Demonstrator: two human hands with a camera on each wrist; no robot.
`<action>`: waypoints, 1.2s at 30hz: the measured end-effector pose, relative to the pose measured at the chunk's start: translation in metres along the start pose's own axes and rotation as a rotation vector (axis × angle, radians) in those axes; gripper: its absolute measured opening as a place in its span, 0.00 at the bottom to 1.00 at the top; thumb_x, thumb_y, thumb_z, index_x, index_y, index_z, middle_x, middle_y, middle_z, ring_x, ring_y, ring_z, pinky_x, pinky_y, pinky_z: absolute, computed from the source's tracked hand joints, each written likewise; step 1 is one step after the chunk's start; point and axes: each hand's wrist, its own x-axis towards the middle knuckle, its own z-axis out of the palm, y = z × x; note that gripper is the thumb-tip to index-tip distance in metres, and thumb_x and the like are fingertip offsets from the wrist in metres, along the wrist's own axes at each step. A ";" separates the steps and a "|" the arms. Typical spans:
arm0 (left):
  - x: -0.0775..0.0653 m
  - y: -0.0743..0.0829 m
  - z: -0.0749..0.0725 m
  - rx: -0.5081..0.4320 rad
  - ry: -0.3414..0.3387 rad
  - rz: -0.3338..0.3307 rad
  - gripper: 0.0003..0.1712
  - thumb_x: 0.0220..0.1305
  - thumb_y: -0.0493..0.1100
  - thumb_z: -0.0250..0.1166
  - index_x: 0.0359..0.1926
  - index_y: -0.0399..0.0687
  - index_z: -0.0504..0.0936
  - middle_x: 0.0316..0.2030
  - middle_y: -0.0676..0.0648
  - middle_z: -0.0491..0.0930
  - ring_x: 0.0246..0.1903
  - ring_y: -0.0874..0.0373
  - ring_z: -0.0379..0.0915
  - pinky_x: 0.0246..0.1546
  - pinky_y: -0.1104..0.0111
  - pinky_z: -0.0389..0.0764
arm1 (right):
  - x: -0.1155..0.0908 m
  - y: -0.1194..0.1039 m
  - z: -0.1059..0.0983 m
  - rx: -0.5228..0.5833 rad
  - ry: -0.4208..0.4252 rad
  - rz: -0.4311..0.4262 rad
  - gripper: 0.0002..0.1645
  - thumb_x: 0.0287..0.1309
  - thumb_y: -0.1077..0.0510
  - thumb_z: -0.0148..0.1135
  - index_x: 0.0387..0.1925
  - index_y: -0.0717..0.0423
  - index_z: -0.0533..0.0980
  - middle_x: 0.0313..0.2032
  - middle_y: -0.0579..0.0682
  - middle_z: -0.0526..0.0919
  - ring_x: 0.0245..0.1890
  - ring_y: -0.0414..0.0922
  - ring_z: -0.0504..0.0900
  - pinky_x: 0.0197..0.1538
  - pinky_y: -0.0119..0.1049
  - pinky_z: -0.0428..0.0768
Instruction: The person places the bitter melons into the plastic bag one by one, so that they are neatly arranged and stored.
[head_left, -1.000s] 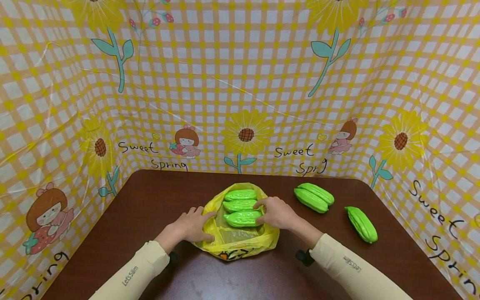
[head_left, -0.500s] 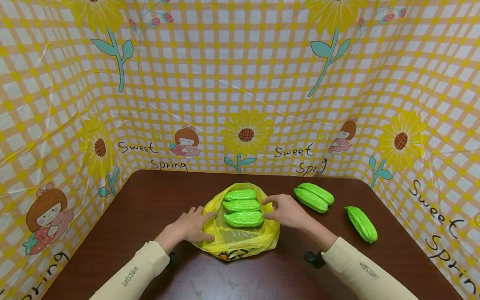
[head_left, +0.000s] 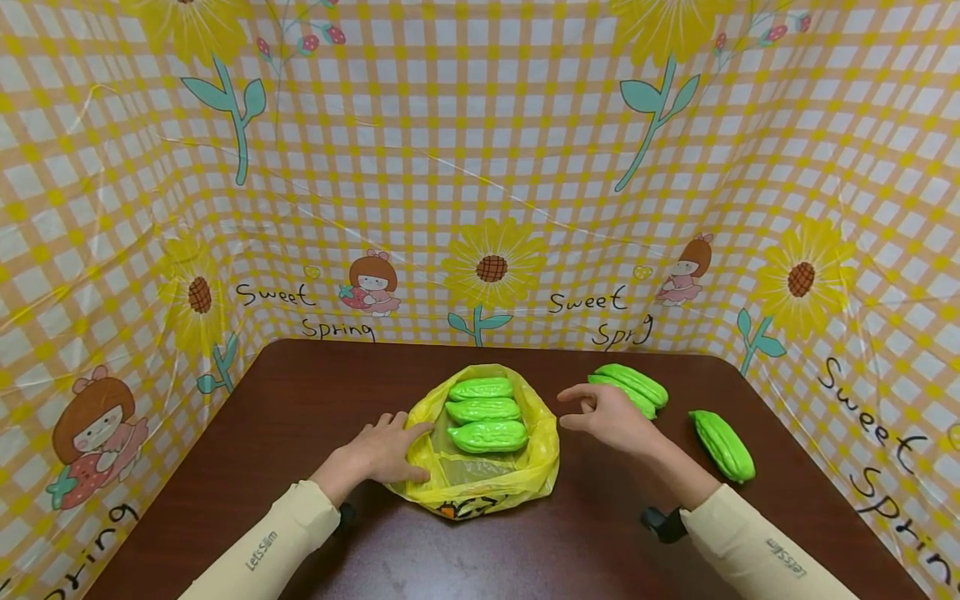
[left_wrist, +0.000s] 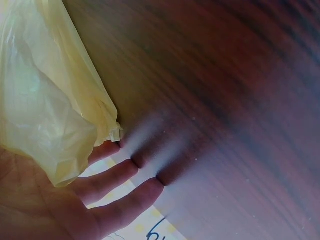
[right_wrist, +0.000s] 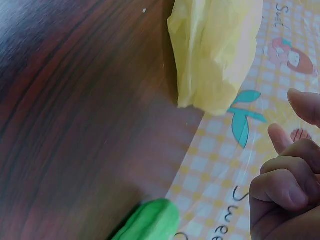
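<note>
In the head view a yellow plastic bag [head_left: 542, 458] lies with its mouth spread open, and three bright green bitter melons [head_left: 487, 437] sit in it side by side. My left hand [head_left: 377, 450] rests against the bag's left rim. The left wrist view has its fingers [left_wrist: 132, 202] extended, with bag film [left_wrist: 47, 100] across the palm. To the right of the bag, apart from it, is my right hand [head_left: 611, 418], holding nothing; its thumb and index finger are apart, the other fingers bent. Just beyond it lie two bitter melons [head_left: 637, 383], one partly hidden by the hand.
Another bitter melon [head_left: 723, 447] lies alone farther right on the dark wood table [head_left: 322, 375]. A checked cloth [head_left: 420, 167] with sunflowers hangs around the back and sides. In the right wrist view, one bitter melon's end [right_wrist: 155, 220] shows at the bottom.
My right hand has let go of the front bitter melon in the bag and moved right, out past the rim, toward the two bitter melons. My left hand stays where it was.
</note>
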 end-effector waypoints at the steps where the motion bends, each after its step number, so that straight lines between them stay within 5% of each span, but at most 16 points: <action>1: 0.000 0.000 0.000 0.000 0.001 0.001 0.45 0.59 0.63 0.70 0.74 0.59 0.66 0.69 0.37 0.63 0.68 0.36 0.59 0.63 0.39 0.64 | -0.001 0.002 -0.003 0.005 0.006 0.006 0.24 0.60 0.55 0.69 0.57 0.58 0.80 0.14 0.42 0.58 0.13 0.40 0.55 0.24 0.35 0.64; 14: 0.001 0.000 0.001 0.005 0.011 0.023 0.45 0.59 0.63 0.70 0.74 0.59 0.67 0.68 0.37 0.65 0.66 0.36 0.61 0.60 0.40 0.66 | -0.012 0.028 -0.025 0.128 0.061 0.135 0.34 0.61 0.48 0.70 0.64 0.58 0.74 0.16 0.43 0.54 0.14 0.40 0.53 0.22 0.37 0.62; 36: 0.000 0.001 0.000 0.000 0.011 0.017 0.45 0.59 0.62 0.70 0.74 0.58 0.67 0.68 0.36 0.64 0.66 0.36 0.61 0.60 0.39 0.66 | -0.019 0.082 -0.039 0.240 0.241 0.225 0.38 0.63 0.46 0.68 0.68 0.60 0.70 0.13 0.38 0.54 0.15 0.38 0.54 0.24 0.39 0.61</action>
